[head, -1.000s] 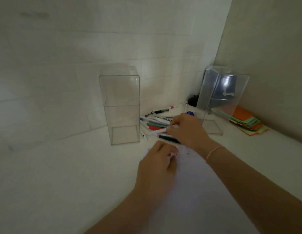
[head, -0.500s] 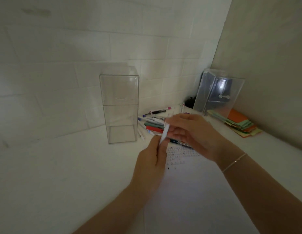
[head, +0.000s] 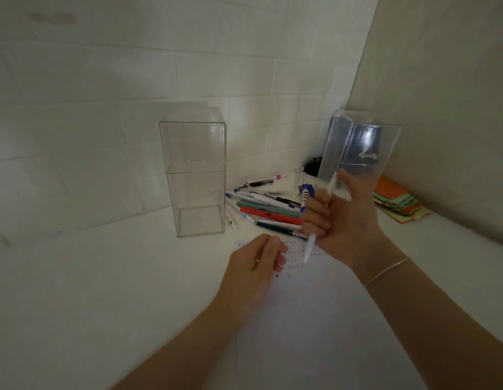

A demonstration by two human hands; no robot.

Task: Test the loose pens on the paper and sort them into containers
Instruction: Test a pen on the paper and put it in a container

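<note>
My right hand point(head: 348, 220) grips a white pen point(head: 310, 249) nearly upright, its pointed tip hanging just above the scribbled top of the white paper point(head: 315, 319). On the paper's left edge lies my left hand point(head: 258, 266) with its fingers curled; I cannot see whether it holds anything. Several loose pens point(head: 267, 209), red, green, blue and white, lie in a pile behind the paper. A tall clear container point(head: 194, 178) stands to the left of the pile. Another clear container point(head: 357, 147) stands in the back right corner, behind my right hand.
A stack of orange and green paper notes point(head: 399, 204) lies on the white counter by the right wall. A small black object point(head: 312, 166) sits in the corner. White tiled wall runs close behind the containers.
My right hand took the white pen from the pile and raised it upright. My left hand met the pen's end, then drew back down onto the paper.
</note>
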